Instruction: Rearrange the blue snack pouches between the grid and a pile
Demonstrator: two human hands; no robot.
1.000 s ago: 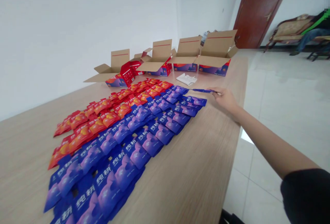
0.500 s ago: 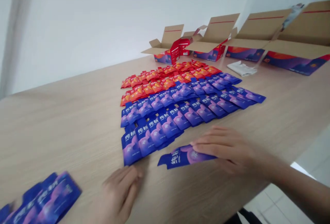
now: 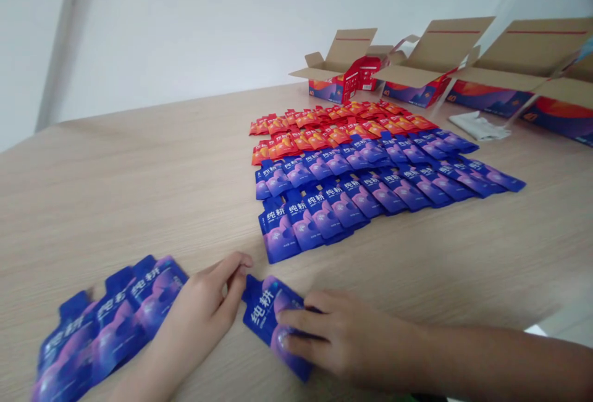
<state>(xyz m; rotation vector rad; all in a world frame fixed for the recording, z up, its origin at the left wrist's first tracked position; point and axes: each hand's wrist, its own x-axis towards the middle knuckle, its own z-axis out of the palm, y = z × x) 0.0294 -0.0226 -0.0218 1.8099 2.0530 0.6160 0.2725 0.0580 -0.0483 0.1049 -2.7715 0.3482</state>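
The right hand (image 3: 345,337) lies on a blue pouch (image 3: 273,322), holding it to the table (image 3: 139,173). The left hand (image 3: 199,309) is empty, half curled, just beside it. The pouch looks light, soft and slippery; pinch its flat top.

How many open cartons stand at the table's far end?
4, along the far edge: leftmost carton, second carton, third carton, rightmost carton, cut by the frame; more may hide.

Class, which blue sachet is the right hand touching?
The lone blue sachet under the right hand, set apart from the blue rows and from the loose group beside the left hand.
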